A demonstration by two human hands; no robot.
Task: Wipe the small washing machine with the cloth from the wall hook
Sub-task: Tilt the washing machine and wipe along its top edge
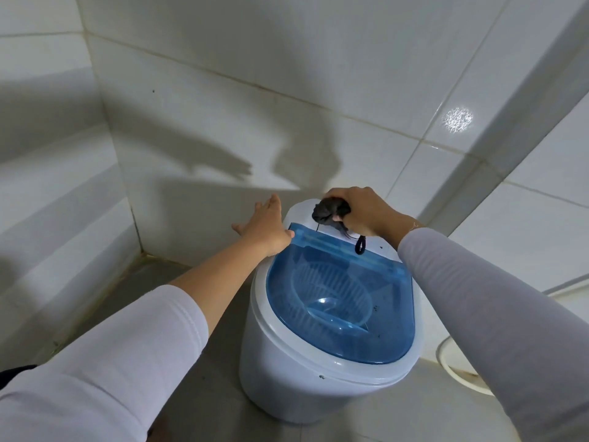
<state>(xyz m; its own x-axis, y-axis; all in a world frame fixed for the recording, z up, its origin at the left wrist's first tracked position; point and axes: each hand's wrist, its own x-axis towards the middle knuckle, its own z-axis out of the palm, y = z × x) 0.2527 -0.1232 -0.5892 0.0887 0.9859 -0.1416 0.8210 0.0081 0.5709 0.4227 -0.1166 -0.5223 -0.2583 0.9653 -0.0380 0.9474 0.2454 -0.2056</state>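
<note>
While the right hand (366, 212) bunches the dark cloth (330, 213) against the back panel, the washing machine (306, 371) stands on the floor in the tiled corner, directly below and ahead of the person.

Cloth: wadded small, gripped by curled right fingers (342, 199). It sits on the white rear deck, just behind the hinge edge of the blue lid (338, 304). A dark loop (360, 244) hangs from the wad and lies over the lid's back strip.

Left hand (266, 226): fingers straight and spread, holding nothing. Palm lies at the machine's rear left shoulder, close to the lid's corner; actual contact cannot be confirmed from this angle.

Key relation: the unwiped bulk of the machine lies toward the person from the cloth. The lid's long axis runs from the hinge strip near the wall down to its rounded front edge near the viewer. Judged from this, the wiping stroke wants to travel back toward the body, or sideways along the rear deck. The right hand is the working one; the left is placed to steady the body.

Progress, as a judgement: early, only the rear deck is under the cloth. Specks show on the lid's right side and front rim.

Risk: the dangling loop could snag at the hinge.
</note>
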